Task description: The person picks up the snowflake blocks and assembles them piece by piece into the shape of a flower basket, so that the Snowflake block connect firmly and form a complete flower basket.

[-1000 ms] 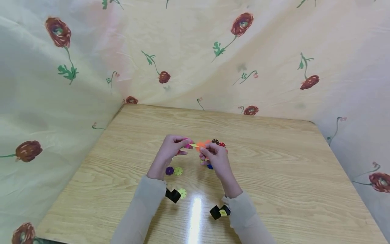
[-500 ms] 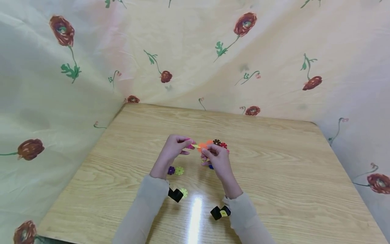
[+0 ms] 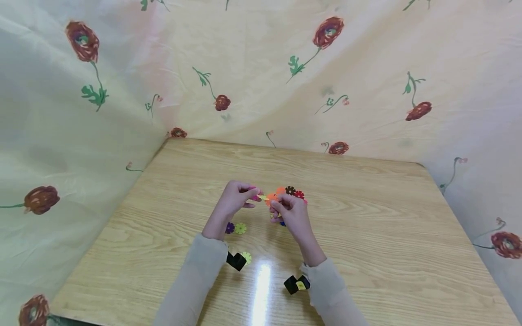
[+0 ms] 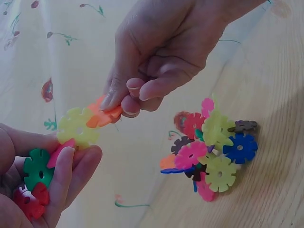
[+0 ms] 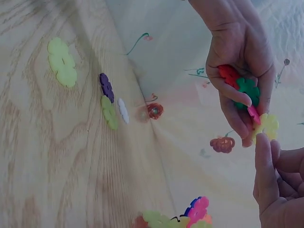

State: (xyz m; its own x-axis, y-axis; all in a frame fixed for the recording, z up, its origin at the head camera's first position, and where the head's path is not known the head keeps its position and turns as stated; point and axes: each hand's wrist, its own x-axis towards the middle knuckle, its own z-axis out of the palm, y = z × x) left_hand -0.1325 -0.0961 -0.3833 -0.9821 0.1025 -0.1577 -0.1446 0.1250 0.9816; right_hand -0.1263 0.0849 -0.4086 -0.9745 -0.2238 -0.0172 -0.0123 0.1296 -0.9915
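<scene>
My left hand (image 3: 234, 199) pinches a small pink flower-shaped plastic disc (image 4: 61, 152) that is fitted to a yellow disc (image 4: 76, 130). Tucked among the same hand's curled fingers are a green disc (image 4: 39, 168) and a red disc (image 4: 29, 204). From the other side, my right hand (image 3: 292, 213) pinches an orange disc (image 4: 103, 113) between thumb and fingers. The orange disc's edge meets the yellow one in the left wrist view, both held above the table. In the right wrist view, my right fingers (image 5: 265, 166) hide the orange disc.
A cluster of joined discs in several colours, with a blue disc (image 4: 240, 148), stands on the wooden table (image 3: 367, 235) beyond my right hand. Nearer lie a purple disc (image 5: 106, 88), a yellow-green disc (image 5: 109, 113), a white disc (image 5: 123, 110) and another yellow disc (image 5: 62, 62). Flowered cloth (image 3: 253, 54) hangs behind.
Both hands have drifted very slightly to the right in the head view, which itself shifted a little. The yellow and orange discs stay edge to edge between them.
</scene>
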